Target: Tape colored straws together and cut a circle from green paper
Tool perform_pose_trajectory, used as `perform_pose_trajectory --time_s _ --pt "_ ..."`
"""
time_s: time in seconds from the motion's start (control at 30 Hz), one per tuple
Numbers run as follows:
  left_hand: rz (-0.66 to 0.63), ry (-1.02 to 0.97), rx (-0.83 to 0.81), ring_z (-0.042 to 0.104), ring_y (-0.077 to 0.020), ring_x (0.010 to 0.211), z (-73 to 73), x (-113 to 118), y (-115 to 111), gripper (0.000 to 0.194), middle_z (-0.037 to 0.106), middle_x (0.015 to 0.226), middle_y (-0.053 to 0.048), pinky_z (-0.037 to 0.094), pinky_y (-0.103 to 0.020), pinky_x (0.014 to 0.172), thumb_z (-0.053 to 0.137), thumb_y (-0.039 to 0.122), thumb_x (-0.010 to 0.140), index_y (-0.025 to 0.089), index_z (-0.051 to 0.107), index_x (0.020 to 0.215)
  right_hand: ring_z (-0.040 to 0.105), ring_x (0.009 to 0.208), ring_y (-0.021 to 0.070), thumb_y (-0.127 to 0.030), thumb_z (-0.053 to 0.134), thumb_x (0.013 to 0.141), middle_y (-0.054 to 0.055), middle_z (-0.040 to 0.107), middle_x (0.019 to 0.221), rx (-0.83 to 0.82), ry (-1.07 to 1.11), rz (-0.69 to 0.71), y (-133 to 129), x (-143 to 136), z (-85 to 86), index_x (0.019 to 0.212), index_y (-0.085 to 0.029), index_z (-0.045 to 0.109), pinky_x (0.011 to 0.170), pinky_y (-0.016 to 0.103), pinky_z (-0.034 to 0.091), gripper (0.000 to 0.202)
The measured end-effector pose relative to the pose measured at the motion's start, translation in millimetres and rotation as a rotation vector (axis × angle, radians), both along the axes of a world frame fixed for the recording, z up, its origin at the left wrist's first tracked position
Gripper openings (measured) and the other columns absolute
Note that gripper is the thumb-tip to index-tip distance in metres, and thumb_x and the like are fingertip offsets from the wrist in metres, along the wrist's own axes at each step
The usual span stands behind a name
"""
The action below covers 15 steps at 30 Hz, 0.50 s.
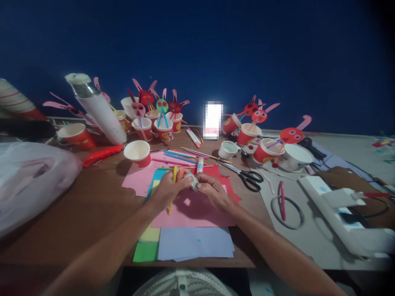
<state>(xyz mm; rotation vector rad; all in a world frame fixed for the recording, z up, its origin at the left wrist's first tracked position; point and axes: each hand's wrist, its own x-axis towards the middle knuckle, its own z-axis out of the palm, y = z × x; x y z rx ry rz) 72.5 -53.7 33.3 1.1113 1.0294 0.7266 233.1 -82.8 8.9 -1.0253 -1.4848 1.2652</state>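
Observation:
Over the pink paper [197, 216], my two hands meet at a small whitish, patterned piece [194, 181], whose kind I cannot make out. My left hand [169, 187] is closed, with a yellow stick [170, 205] and an orange stick [180, 174] held among its fingers. The fingertips of my right hand [214, 190] pinch the whitish piece from the other side. Just beyond them is a white tube like a glue stick [200, 164]. Red paper [230, 187] and lilac-grey sheets [196, 243] lie around and under the pink sheet.
Paper cups with rabbit-faced figures [162, 107] stand in groups at the back left and right. Black-handled scissors [251, 179] lie to the right, near a white power strip [330, 218]. A white flask [98, 109], red cutter [103, 155] and plastic bag [37, 181] are left.

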Motion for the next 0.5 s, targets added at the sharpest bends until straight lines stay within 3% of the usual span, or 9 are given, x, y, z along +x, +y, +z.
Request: perform_pose_trajectory --time_s 0.1,0.33,0.5 --pt "-0.043 0.007 0.013 0.028 -0.0032 0.036 1.4 -0.9 1.0 0.029 0.036 0.047 0.010 0.020 -0.017 0.035 0.069 0.033 0.065 0.018 0.054 0.084 0.040 0.065 0.0129 -0.026 0.045 0.076 -0.001 0.045 0.067 -0.002 -0.022 -0.001 0.3 0.7 0.2 0.071 -0.018 0.051 0.061 0.025 0.031 0.010" --pt "0.009 0.074 0.096 0.035 -0.0040 0.040 1.7 2.0 -2.4 0.024 0.044 0.051 0.008 0.027 -0.017 0.040 0.069 0.031 0.065 0.017 0.056 0.079 0.037 0.060 0.0119 -0.023 0.045 0.074 -0.002 0.041 0.062 -0.016 -0.053 -0.030 2.2 2.2 0.8 0.065 -0.018 0.049 0.056 0.024 0.030 0.011" --pt "-0.037 -0.029 -0.037 0.026 -0.0028 0.035 -2.3 1.7 -0.5 0.027 0.037 0.048 0.009 0.016 -0.016 0.035 0.065 0.039 0.070 0.019 0.051 0.079 0.041 0.061 0.0111 -0.029 0.048 0.080 -0.002 0.046 0.065 -0.005 0.003 -0.036 2.0 0.2 -1.9 0.069 -0.018 0.051 0.057 0.023 0.033 0.016"
